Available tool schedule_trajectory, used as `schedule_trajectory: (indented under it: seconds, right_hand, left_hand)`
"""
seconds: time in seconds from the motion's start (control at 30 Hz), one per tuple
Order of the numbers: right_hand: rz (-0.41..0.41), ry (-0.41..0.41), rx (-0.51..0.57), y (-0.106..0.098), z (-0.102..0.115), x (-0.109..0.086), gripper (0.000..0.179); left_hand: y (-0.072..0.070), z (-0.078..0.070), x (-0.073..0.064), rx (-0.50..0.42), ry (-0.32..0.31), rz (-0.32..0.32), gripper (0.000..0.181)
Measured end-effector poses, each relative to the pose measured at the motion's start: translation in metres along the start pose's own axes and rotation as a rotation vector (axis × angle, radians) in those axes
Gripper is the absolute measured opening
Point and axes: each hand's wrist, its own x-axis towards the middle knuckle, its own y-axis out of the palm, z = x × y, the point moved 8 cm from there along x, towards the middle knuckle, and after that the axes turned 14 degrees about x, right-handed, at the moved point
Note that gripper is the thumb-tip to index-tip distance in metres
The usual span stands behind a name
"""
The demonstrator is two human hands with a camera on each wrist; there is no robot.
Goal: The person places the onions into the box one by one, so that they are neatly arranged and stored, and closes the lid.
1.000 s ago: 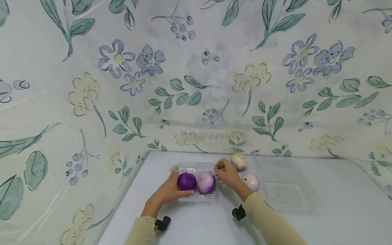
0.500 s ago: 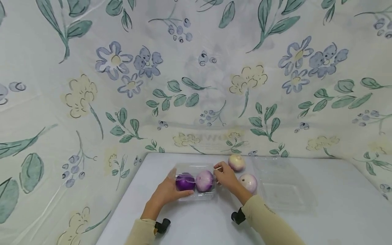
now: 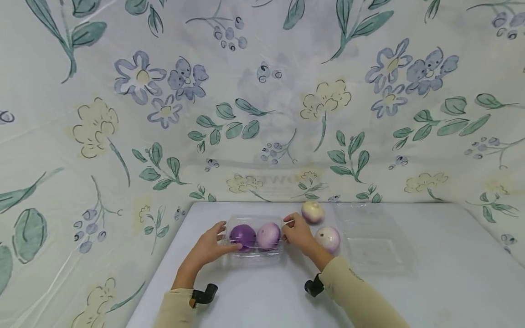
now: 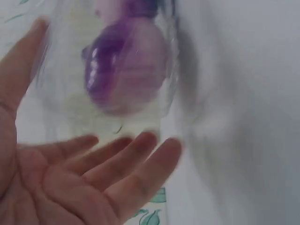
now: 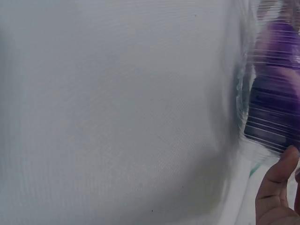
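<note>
A clear plastic container (image 3: 254, 254) with two onions inside is between my hands in the head view. The deep purple onion (image 3: 243, 237) is on the left and the paler pink-purple onion (image 3: 269, 236) on the right. My left hand (image 3: 208, 247) is at the left end, its thumb by the front side. In the left wrist view its fingers (image 4: 136, 176) are spread and nearly straight, with a gap between them and the container. My right hand (image 3: 300, 234) pinches the right end; in the right wrist view its thumb (image 5: 281, 171) meets the container's corner.
Two loose pale onions stand just right of my right hand: a yellowish onion (image 3: 313, 212) behind and a pinkish onion (image 3: 327, 239) in front. Farther right, another clear plastic container (image 3: 379, 248) lies on the white table (image 3: 262, 296). A floral sheet (image 3: 262, 136) hangs behind.
My left hand has loosened from the container's left end and drawn back to the left, its fingers spreading. The right hand stays at the right end. The head view has shifted slightly.
</note>
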Motion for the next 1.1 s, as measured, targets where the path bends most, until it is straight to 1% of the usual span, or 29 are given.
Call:
schedule_trajectory:
  seconds: [0.07,0.13,0.2,0.27,0.3,0.37,0.47,0.57,0.67,0.73,0.77,0.93,1.1]
  right_hand:
    - [-0.018,-0.021,-0.029,-0.002,0.001,-0.001,0.025]
    - [-0.032,-0.05,-0.07,-0.004,0.004,-0.002,0.023]
    - [-0.042,-0.07,-0.093,-0.005,0.006,-0.003,0.022]
    - [-0.053,-0.075,-0.104,-0.007,0.007,-0.006,0.023]
    - [-0.056,-0.07,-0.1,-0.008,0.006,-0.007,0.025]
    - [-0.057,-0.032,-0.07,-0.01,0.003,-0.011,0.03]
    - [-0.032,0.076,-0.004,-0.012,-0.004,-0.018,0.042]
    - [0.031,0.199,0.065,-0.011,-0.011,-0.025,0.049]
    - [0.089,0.28,0.118,-0.009,-0.014,-0.033,0.052]
    - [0.113,0.302,0.146,-0.008,-0.015,-0.036,0.052]
    - [0.115,0.309,0.158,-0.008,-0.015,-0.038,0.052]
    - [0.113,0.332,0.195,-0.01,-0.015,-0.042,0.056]
    - [0.141,0.348,0.227,-0.01,-0.016,-0.045,0.063]
  left_hand:
    - [0.0,0.002,-0.003,-0.077,0.004,0.061,0.108]
    - [0.003,0.003,-0.006,-0.157,0.002,0.142,0.107]
    - [0.007,0.002,-0.009,-0.228,-0.006,0.208,0.103]
    - [0.012,0.0,-0.012,-0.292,-0.018,0.256,0.098]
    - [0.014,0.0,-0.012,-0.313,-0.025,0.267,0.095]
    - [0.017,-0.001,-0.012,-0.338,-0.042,0.255,0.089]
    - [0.018,-0.001,-0.01,-0.367,-0.072,0.213,0.082]
    - [0.016,0.001,-0.007,-0.411,-0.091,0.166,0.073]
    - [0.013,0.004,-0.006,-0.465,-0.112,0.145,0.061]
    - [0.012,0.006,-0.006,-0.493,-0.132,0.142,0.057]
    - [0.012,0.006,-0.007,-0.497,-0.132,0.151,0.057]
    - [0.017,0.003,-0.007,-0.508,-0.116,0.204,0.065]
    - [0.021,0.0,-0.007,-0.527,-0.137,0.227,0.072]
